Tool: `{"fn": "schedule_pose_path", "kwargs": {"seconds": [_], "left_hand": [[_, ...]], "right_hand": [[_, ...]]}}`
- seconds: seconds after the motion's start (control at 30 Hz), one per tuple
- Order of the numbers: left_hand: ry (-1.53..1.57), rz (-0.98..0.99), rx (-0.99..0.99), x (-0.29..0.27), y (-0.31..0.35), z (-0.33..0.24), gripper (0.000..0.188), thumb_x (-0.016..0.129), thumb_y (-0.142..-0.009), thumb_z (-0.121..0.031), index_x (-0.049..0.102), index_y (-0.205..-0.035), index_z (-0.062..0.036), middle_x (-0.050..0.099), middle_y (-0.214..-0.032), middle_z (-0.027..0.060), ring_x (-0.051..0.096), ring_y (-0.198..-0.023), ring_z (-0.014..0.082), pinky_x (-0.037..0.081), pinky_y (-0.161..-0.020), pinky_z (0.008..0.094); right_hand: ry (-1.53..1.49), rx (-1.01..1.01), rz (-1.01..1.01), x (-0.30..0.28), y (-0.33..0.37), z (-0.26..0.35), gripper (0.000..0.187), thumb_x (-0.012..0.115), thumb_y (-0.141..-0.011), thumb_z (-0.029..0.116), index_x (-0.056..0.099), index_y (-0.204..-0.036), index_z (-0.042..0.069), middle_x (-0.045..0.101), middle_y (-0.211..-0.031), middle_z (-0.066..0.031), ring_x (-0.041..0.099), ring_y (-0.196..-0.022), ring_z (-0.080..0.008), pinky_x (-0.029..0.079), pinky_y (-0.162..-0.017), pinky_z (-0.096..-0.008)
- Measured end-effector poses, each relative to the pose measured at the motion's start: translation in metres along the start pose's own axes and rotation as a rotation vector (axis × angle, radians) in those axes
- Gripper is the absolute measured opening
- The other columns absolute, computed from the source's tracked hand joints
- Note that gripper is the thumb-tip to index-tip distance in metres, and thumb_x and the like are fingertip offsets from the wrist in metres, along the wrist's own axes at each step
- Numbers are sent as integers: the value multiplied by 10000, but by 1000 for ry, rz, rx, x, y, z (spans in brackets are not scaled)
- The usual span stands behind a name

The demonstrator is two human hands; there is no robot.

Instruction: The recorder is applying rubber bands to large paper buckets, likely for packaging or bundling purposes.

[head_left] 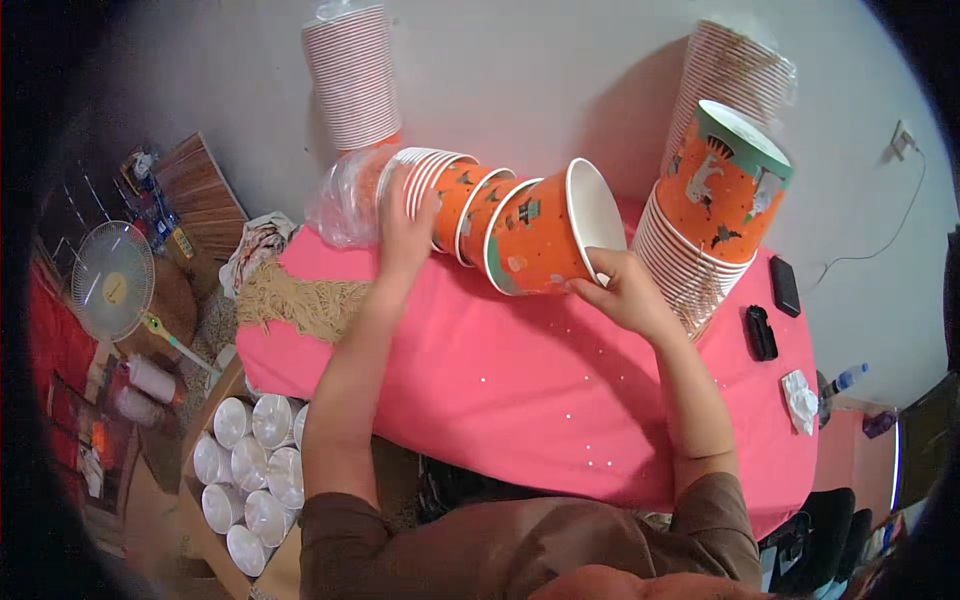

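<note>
A row of nested orange paper buckets (530,235) with white rims and dark printed figures lies on its side across the pink-covered table. My right hand (625,290) is closed on the rim of the nearest bucket at the row's right end, its mouth facing right. Toward the other end, my left hand (405,225) is against the tightly nested rims; its fingers are smeared by motion. Clear plastic wrap (348,200) bunches around that left end. In the middle of the row, the buckets are partly pulled apart, with gaps between their rims.
Tall bucket stacks stand at the back left (352,80) and right, the right one topped by an upside-down orange bucket (722,185). Tan stringy material (300,303) lies at the table's left. A black case (760,333) and tissue (800,402) lie right. A carton (285,555) holds wrapped cup stacks.
</note>
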State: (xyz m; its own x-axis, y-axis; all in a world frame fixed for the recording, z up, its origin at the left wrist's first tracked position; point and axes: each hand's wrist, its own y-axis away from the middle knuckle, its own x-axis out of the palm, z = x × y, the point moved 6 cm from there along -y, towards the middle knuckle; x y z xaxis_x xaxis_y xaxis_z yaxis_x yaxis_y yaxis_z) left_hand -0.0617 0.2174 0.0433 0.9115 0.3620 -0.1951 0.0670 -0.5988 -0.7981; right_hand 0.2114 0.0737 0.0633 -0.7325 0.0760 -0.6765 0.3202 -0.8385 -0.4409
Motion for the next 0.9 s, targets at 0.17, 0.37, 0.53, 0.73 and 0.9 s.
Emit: {"fn": "schedule_pose_path", "kwargs": {"seconds": [0.17, 0.37, 0.53, 0.73, 0.9], "left_hand": [[-376, 436, 230, 40, 63, -90, 900, 782, -745, -371, 315, -1494, -196, 103, -1583, 209, 49, -1473, 378, 95, -1150, 585], [-596, 416, 288, 46, 86, -58, 950, 799, -718, -410, 300, -1508, -235, 77, -1586, 217, 32, -1473, 394, 97, -1148, 595], [-701, 376, 294, 50, 83, -50, 913, 822, -678, -323, 369, -1466, -229, 108, -1583, 205, 78, -1467, 398, 151, -1143, 590], [-849, 314, 305, 55, 83, -30, 812, 716, -742, -99, 370, -1466, -224, 121, -1580, 210, 105, -1464, 405, 174, -1139, 577], [-855, 266, 308, 51, 80, -20, 803, 653, -754, 0, 370, -1473, -218, 149, -1581, 181, 158, -1457, 379, 209, -1143, 531]], "right_hand": [[-271, -28, -65, 26, 2, -31, 270, 638, -879, 23, 596, -1143, -3, 676, -900, -91, 586, -821, -87, 496, -679, -272], [29, -51, -65, 19, 2, -25, 273, 611, -873, 43, 577, -1139, -8, 666, -910, -150, 602, -769, -149, 490, -692, -315], [81, 53, -46, 5, 6, -19, 257, 608, -871, 43, 584, -1114, -36, 666, -912, -146, 599, -851, -125, 489, -751, -319], [-104, -78, 17, -5, 7, 1, 204, 621, -871, 23, 600, -1061, -47, 659, -877, -51, 545, -830, -94, 472, -729, -276], [-194, -37, 196, -9, 9, 22, 174, 657, -835, -27, 616, -1004, -43, 638, -836, -79, 560, -805, -90, 480, -716, -266]]}}
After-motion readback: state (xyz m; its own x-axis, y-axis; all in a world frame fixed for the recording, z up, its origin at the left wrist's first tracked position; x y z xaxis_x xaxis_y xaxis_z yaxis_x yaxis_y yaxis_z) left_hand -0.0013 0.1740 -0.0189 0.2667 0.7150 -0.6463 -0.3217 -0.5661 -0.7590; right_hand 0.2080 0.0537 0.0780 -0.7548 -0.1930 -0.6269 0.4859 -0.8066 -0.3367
